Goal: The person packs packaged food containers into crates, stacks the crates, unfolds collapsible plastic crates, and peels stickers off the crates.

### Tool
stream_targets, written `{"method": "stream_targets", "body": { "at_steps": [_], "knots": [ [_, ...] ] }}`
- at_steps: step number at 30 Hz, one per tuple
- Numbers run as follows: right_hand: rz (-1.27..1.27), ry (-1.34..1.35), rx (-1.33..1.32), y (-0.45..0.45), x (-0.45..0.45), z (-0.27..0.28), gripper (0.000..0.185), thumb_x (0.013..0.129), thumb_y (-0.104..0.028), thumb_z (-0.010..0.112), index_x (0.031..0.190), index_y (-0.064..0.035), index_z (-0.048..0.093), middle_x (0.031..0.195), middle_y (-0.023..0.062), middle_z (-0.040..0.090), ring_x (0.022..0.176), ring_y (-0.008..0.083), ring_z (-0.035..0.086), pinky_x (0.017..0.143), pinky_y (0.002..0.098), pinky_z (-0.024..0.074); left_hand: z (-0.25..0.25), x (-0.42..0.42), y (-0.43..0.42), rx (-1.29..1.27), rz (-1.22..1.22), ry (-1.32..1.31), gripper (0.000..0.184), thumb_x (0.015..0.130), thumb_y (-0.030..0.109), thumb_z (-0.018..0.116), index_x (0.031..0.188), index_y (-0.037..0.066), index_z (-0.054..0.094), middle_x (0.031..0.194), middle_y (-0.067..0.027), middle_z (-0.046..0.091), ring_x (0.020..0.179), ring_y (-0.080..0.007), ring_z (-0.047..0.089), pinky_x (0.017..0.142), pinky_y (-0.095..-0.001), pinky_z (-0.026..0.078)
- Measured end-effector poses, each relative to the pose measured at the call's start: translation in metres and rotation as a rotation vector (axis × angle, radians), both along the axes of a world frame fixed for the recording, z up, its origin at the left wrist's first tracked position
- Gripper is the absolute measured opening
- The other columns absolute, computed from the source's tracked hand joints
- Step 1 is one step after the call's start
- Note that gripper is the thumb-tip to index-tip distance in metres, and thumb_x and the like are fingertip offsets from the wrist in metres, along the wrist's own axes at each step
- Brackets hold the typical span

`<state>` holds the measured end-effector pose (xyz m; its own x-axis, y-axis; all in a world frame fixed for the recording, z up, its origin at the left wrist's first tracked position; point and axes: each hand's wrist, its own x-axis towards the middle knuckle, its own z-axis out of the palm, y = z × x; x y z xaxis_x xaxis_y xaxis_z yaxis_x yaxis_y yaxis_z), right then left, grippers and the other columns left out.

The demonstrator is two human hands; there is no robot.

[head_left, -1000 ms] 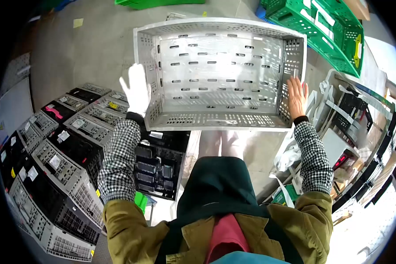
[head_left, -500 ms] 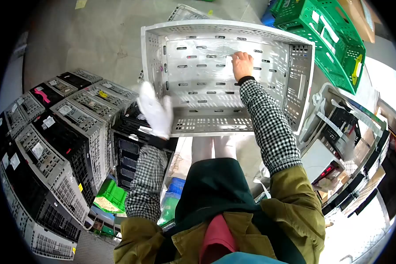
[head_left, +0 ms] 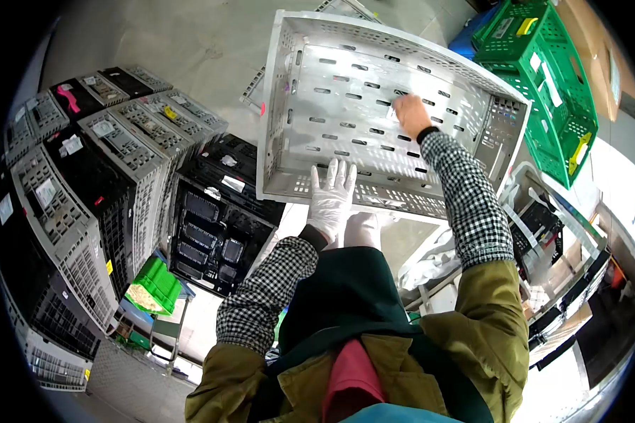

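A large grey plastic crate with a slotted bottom lies in front of me, its open side facing up. My left hand, in a white glove, reaches over the crate's near wall. Its fingers are straight and a little apart, and nothing shows in them. Bare and with its fingers curled, my right hand is over the bottom of the crate, right of its middle. Something small and white shows at those fingertips, too small to name. Whether the fingers touch the crate bottom I cannot tell.
Stacks of grey and black crates stand at the left, with a black crate nearer me. Below is a green bin. Green crates and a cardboard box stand at the upper right, a metal-framed cart below them.
My left hand has come from the crate's left side to its near wall. My right hand has shifted right over the bottom. The crate appears further right and more slanted in view.
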<state>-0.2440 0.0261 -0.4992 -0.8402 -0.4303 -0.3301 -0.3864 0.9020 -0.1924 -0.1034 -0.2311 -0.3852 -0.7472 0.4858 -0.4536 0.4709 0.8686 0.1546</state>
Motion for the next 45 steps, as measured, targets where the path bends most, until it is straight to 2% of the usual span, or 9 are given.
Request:
{"method": "stream_targets", "body": {
  "at_steps": [8, 10, 13, 14, 20, 28, 36, 42, 45],
  "knots": [
    [-0.169, 0.040, -0.736, -0.034, 0.090, 0.102, 0.009, 0.084, -0.004, 0.054, 0.092, -0.0003, 0.054, 0.089, 0.0196, 0.058, 0.083, 0.0377, 0.056, 0.075, 0.0414, 0.0453, 0.016, 0.006, -0.002, 0.081, 0.151, -0.025, 0.084, 0.070, 0.043, 0.068, 0.138, 0.005, 0.036, 0.146, -0.0155, 0.030, 0.138, -0.0312, 0.021, 0.110, -0.0548, 0.011],
    [-0.581, -0.215, -0.543, -0.025, 0.086, 0.107, 0.011, 0.087, -0.008, 0.054, 0.095, -0.0013, 0.053, 0.083, 0.0194, 0.061, 0.076, 0.0373, 0.060, 0.069, 0.0413, 0.0477, 0.051, 0.016, 0.003, 0.214, 0.261, -0.092, 0.083, 0.072, 0.043, 0.067, 0.138, 0.005, 0.035, 0.146, -0.0170, 0.029, 0.137, -0.0324, 0.021, 0.111, -0.0538, 0.012],
    [-0.501, -0.118, -0.605, -0.044, 0.063, 0.097, 0.019, 0.086, -0.010, 0.055, 0.102, -0.0028, 0.050, 0.078, 0.0190, 0.062, 0.071, 0.0351, 0.063, 0.062, 0.0397, 0.0484, 0.083, 0.067, 0.006, 0.501, 0.431, -0.078, 0.073, 0.077, 0.035, 0.065, 0.137, 0.006, 0.036, 0.143, -0.0169, 0.032, 0.135, -0.0339, 0.024, 0.110, -0.0508, 0.017],
    [-0.439, -0.162, -0.614, -0.057, 0.055, 0.098, 0.019, 0.087, -0.008, 0.055, 0.104, -0.0030, 0.050, 0.072, 0.0122, 0.058, 0.063, 0.0227, 0.058, 0.059, 0.0331, 0.0464, 0.092, 0.089, 0.004, 0.596, 0.508, -0.052, 0.068, 0.079, 0.031, 0.064, 0.137, 0.005, 0.037, 0.142, -0.0164, 0.035, 0.135, -0.0330, 0.026, 0.110, -0.0493, 0.019],
    [-0.339, -0.014, -0.589, -0.179, -0.002, 0.057, 0.027, 0.077, -0.016, 0.067, 0.102, -0.0057, 0.064, 0.085, 0.0154, 0.067, 0.079, 0.0292, 0.065, 0.072, 0.0363, 0.0512, 0.109, 0.222, -0.055, 0.778, 1.017, -0.077, 0.039, 0.084, 0.017, 0.060, 0.118, 0.000, 0.054, 0.120, -0.0194, 0.055, 0.113, -0.0356, 0.050, 0.097, -0.0401, 0.039],
    [-0.801, 0.043, -0.441, -0.262, -0.044, -0.038, 0.030, 0.083, -0.027, 0.053, 0.108, -0.0158, 0.066, 0.099, 0.0141, 0.067, 0.095, 0.0313, 0.063, 0.083, 0.0414, 0.0482, 0.047, 0.437, -0.128, 0.335, 1.421, -0.262, 0.031, 0.085, 0.014, 0.062, 0.112, 0.000, 0.057, 0.114, -0.0183, 0.059, 0.102, -0.0297, 0.058, 0.087, -0.0369, 0.047],
    [-0.811, -0.054, -0.209, -0.264, -0.063, -0.021, 0.030, 0.083, -0.029, 0.054, 0.104, -0.0114, 0.068, 0.105, 0.0150, 0.066, 0.096, 0.0280, 0.064, 0.084, 0.0418, 0.0479, 0.044, 0.392, -0.111, 0.532, 1.444, -0.181, 0.027, 0.085, 0.010, 0.060, 0.109, -0.001, 0.059, 0.106, -0.0167, 0.062, 0.098, -0.0282, 0.060, 0.085, -0.0362, 0.046],
    [-1.359, -0.193, -1.322, -0.235, -0.062, -0.065, 0.023, 0.085, -0.011, 0.059, 0.101, 0.0063, 0.062, 0.088, 0.0138, 0.065, 0.075, 0.0224, 0.063, 0.067, 0.0341, 0.0514, 0.058, 0.379, -0.113, 0.576, 1.559, -0.253, 0.032, 0.086, 0.012, 0.061, 0.116, 0.001, 0.057, 0.114, -0.0157, 0.060, 0.104, -0.0236, 0.059, 0.086, -0.0333, 0.048],
    [-1.170, -0.193, -1.108, -0.196, -0.046, -0.118, 0.025, 0.080, -0.013, 0.058, 0.094, 0.0056, 0.066, 0.082, 0.0157, 0.067, 0.073, 0.0223, 0.063, 0.068, 0.0352, 0.0489, 0.054, 0.384, -0.100, 0.692, 1.585, -0.171, 0.038, 0.086, 0.014, 0.060, 0.122, 0.000, 0.053, 0.118, -0.0171, 0.058, 0.108, -0.0255, 0.056, 0.089, -0.0337, 0.047]
  ]
}}
